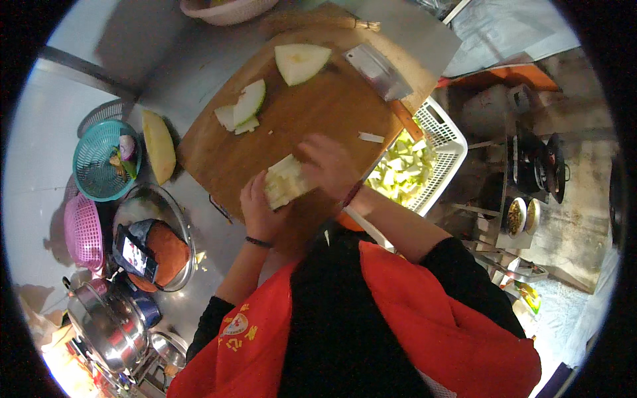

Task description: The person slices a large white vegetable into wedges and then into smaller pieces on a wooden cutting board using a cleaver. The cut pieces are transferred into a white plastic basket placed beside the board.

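On the round-cornered wooden cutting board [219,159] lies a block of pale cut melon pieces [285,181], sliced into sticks or cubes. My left hand [259,207] cups its left side, fingers and thumb against the pieces. At its right side is my right hand [332,169], smeared by motion, so its grip is unclear. A large melon wedge [302,63] and thinner green-rinded slices [247,105] rest farther up the board. The cleaver [378,71] lies at the far right, its wooden handle [405,119] toward the board's right edge. A thin pale strip [370,137] is near it.
A white basket [451,146] of cut melon stands beside the board's right edge. Left are another melon wedge [158,146], a teal basket [86,162], a pink basket [83,232], and a metal bowl [179,219] with a phone [136,255]. A straw brush [325,22] lies behind.
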The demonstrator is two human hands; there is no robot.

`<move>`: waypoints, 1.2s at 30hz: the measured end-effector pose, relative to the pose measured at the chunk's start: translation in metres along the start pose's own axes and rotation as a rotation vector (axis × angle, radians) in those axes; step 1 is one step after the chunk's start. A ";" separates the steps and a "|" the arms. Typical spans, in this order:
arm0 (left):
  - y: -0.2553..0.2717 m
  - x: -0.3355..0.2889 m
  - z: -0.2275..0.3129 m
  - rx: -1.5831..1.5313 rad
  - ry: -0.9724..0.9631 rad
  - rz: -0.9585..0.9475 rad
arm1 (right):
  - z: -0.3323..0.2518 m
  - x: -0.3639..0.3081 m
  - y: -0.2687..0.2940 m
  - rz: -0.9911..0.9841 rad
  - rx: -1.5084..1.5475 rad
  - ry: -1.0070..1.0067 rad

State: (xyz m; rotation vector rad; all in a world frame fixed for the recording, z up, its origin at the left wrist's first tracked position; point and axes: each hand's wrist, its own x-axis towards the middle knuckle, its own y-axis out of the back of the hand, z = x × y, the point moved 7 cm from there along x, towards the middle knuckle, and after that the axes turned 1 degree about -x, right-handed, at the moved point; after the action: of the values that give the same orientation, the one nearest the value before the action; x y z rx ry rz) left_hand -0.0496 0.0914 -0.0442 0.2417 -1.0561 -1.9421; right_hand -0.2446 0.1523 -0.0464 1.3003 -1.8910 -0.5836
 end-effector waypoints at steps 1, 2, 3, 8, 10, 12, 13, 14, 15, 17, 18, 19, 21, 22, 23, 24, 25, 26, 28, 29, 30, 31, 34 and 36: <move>0.000 -0.001 -0.001 -0.018 0.001 0.000 | 0.022 -0.003 0.017 0.085 -0.156 -0.121; 0.001 -0.001 -0.002 -0.036 -0.001 0.007 | 0.039 -0.008 0.039 0.211 -0.330 -0.157; 0.002 -0.001 -0.004 -0.051 0.001 0.018 | 0.058 -0.014 0.054 0.195 -0.349 -0.186; 0.001 -0.002 -0.003 -0.071 0.017 0.042 | 0.109 -0.057 0.099 0.048 -0.435 -0.240; -0.002 0.000 0.002 -0.064 0.035 0.058 | 0.113 -0.075 0.119 0.032 -0.561 -0.304; -0.008 0.006 0.007 -0.062 0.066 0.068 | 0.118 -0.070 0.140 0.165 -0.490 -0.330; -0.011 0.012 0.011 -0.056 0.054 0.086 | 0.122 -0.061 0.145 0.196 -0.518 -0.324; -0.014 0.019 0.015 -0.049 0.042 0.104 | 0.130 -0.050 0.149 0.213 -0.541 -0.350; -0.016 0.024 0.017 -0.054 0.043 0.118 | 0.139 -0.037 0.145 0.196 -0.529 -0.370; -0.024 0.032 0.018 -0.048 0.084 0.078 | 0.158 -0.012 0.136 0.112 -0.559 -0.417; -0.025 0.034 0.019 -0.056 0.082 0.079 | 0.167 -0.006 0.134 0.052 -0.545 -0.457; -0.026 0.033 0.017 -0.067 0.114 0.054 | 0.176 -0.001 0.134 -0.018 -0.529 -0.509; -0.024 0.029 0.015 -0.106 0.126 0.047 | 0.187 0.005 0.137 -0.064 -0.441 -0.613; -0.023 0.026 0.014 -0.100 0.129 0.055 | 0.180 0.007 0.136 -0.085 -0.379 -0.561; -0.021 0.023 0.012 -0.097 0.130 0.064 | 0.174 0.002 0.137 -0.120 -0.333 -0.570; -0.020 0.021 0.010 -0.093 0.132 0.075 | 0.167 -0.003 0.138 -0.161 -0.293 -0.608; -0.019 0.020 0.008 -0.085 0.134 0.080 | 0.150 -0.009 0.138 -0.156 -0.283 -0.567; -0.019 0.019 0.007 -0.078 0.137 0.083 | 0.134 -0.019 0.138 -0.088 -0.176 -0.605; -0.020 0.017 0.005 -0.093 0.152 0.097 | 0.097 -0.038 0.137 -0.081 0.022 -0.613; -0.021 0.017 0.005 -0.114 0.164 0.105 | 0.076 -0.048 0.134 -0.010 0.130 -0.610; -0.020 0.016 0.005 -0.135 0.166 0.121 | 0.052 -0.060 0.132 0.000 0.170 -0.579; -0.021 0.015 0.005 -0.151 0.184 0.121 | 0.030 -0.067 0.128 0.012 0.382 -0.528; -0.018 0.014 0.006 -0.167 0.188 0.141 | -0.009 -0.081 0.123 -0.081 0.343 -0.601; -0.015 0.013 0.005 -0.140 0.176 0.135 | -0.030 -0.076 0.116 -0.164 0.330 -0.570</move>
State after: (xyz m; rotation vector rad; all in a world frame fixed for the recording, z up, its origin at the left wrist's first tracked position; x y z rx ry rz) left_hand -0.0689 0.0881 -0.0495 0.2521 -0.7985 -1.8279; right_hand -0.2727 0.2675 0.0309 1.6343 -2.4360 -0.8171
